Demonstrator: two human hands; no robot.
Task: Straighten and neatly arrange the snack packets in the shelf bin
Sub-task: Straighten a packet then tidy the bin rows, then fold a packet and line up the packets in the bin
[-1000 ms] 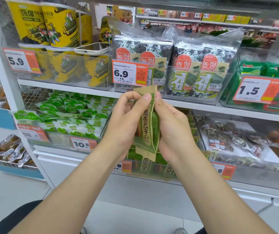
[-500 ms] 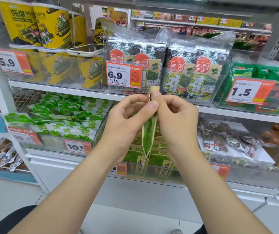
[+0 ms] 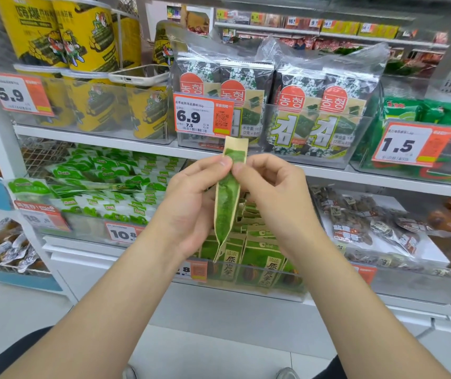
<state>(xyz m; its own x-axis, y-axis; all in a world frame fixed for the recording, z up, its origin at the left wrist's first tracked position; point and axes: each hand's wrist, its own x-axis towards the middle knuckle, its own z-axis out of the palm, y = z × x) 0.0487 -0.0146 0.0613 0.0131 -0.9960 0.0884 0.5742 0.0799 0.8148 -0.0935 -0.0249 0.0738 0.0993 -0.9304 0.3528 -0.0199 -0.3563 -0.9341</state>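
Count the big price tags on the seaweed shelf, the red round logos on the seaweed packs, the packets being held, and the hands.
Price tags: 3 (5.9, 6.9, 1.5)
Red round logos: 4 ()
Held green packet: 1
Hands: 2 (left hand, right hand), both pinching its top
Total: 10

packet point(image 3: 228, 203): matt paper-look | bin point(image 3: 260, 291): clear glossy plastic

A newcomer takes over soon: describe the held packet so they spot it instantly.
On the lower shelf, a clear bin holds upright green-and-tan packets. In front of it, the left hand and right hand pinch one such packet near its top. Unlike the rest, it hangs outside the bin, turned edge-on.
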